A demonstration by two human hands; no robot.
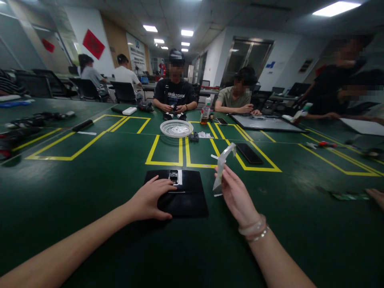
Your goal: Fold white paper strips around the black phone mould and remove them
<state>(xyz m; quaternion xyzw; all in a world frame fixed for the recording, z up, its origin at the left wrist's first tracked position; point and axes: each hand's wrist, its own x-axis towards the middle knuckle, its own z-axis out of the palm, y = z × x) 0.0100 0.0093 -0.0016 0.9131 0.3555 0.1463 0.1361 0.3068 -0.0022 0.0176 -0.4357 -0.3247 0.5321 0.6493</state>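
Note:
A glossy black rectangular plate [186, 204] lies on the green table in front of me, with a small socket and a white patch near its far edge. My left hand [151, 198] rests on the plate's left part, fingers spread, thumb along its near edge. To the right of the plate, my right hand [237, 192] is raised a little above the table. Its thumb and fingers pinch a bent strip of translucent plastic [222, 160], which stands up from the fingertips and folds over at the top. Part of the strip is hidden behind the fingers.
Yellow tape outlines [163, 163] mark the table. Beyond the plate are a white plastic basket [176, 129], a small dark part [194, 137], a bottle [205, 114] and a black phone-like slab [249, 153]. Several people sit around; a hand [376, 197] shows at the right edge.

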